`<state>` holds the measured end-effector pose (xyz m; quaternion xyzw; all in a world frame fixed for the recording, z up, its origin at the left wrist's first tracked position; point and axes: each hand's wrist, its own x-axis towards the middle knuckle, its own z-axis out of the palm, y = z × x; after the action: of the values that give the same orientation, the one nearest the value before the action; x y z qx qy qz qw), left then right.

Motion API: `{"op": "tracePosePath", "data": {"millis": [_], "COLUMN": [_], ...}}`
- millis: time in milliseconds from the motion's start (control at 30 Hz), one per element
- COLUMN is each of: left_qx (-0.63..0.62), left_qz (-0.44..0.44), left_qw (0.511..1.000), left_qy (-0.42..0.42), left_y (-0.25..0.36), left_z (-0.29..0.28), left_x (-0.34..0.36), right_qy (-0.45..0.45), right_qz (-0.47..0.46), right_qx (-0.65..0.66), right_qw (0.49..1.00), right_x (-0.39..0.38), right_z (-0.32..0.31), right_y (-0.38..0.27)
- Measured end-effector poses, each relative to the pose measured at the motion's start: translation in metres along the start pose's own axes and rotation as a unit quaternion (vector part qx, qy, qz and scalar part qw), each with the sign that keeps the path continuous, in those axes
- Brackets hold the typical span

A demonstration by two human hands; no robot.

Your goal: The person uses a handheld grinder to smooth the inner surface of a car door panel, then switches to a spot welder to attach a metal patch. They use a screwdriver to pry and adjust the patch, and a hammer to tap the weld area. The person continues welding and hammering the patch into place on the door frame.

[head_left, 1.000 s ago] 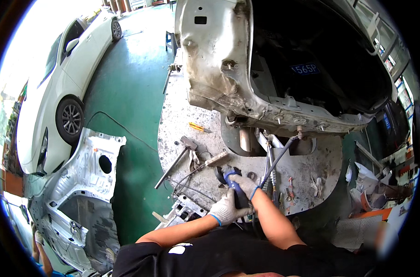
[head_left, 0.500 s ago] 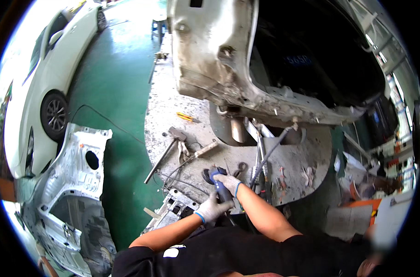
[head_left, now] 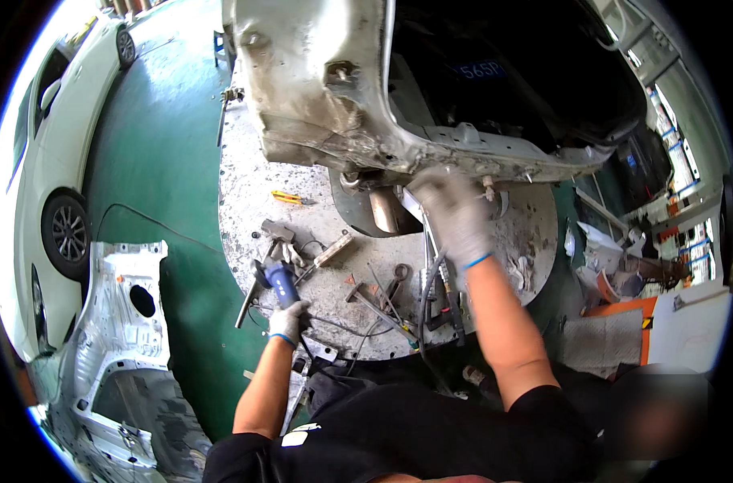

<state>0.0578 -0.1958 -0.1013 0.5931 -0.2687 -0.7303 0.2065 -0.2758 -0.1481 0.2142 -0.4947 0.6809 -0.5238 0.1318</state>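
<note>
My gloved left hand (head_left: 287, 319) is closed on the body of a blue angle grinder (head_left: 281, 282), held low over the speckled metal platform (head_left: 241, 187). My gloved right hand (head_left: 451, 211) is raised, smeared by motion, just in front of the lower edge of a dirty white car body (head_left: 318, 121); whether it touches or holds anything I cannot tell. Below it run a hose (head_left: 424, 314) and metal rods. A hammer (head_left: 362, 299), a yellow-handled tool (head_left: 286, 197), a grey gripping tool (head_left: 278, 231) and loose gloves (head_left: 521, 270) lie on the platform.
A white car (head_left: 68, 137) stands at the left, behind a cut body panel (head_left: 129, 338) on the green floor (head_left: 169, 145). Scrap parts (head_left: 604, 258) and an orange-edged board (head_left: 604, 346) are at the right. Another person (head_left: 648, 419) is at the lower right, close to me.
My right hand has left the grinder and moved up toward the car body. My left hand now holds the grinder alone, further left. The view has shifted, so the scene sits further left.
</note>
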Motion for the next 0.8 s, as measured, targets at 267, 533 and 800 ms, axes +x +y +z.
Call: {"op": "tracePosePath", "data": {"millis": [267,533,800], "left_qx": [0.195,0.424,0.512], "left_qz": [0.132,0.014,0.044], "left_qw": [0.946,0.844,0.767], "left_qy": [0.222,0.329,0.385], "left_y": [0.047,0.097,0.084], "left_z": [-0.069,-0.08,-0.051], "left_x": [0.132,0.197,0.233], "right_qy": [0.086,0.043,0.064], "right_qz": [0.061,0.044,0.076], "right_qx": [-0.427,-0.407,-0.372], "right_qw": [0.898,0.911,0.923], "right_x": [0.133,0.14,0.136], "right_z": [-0.076,-0.068,-0.08], "right_y": [0.042,0.058,0.07]}}
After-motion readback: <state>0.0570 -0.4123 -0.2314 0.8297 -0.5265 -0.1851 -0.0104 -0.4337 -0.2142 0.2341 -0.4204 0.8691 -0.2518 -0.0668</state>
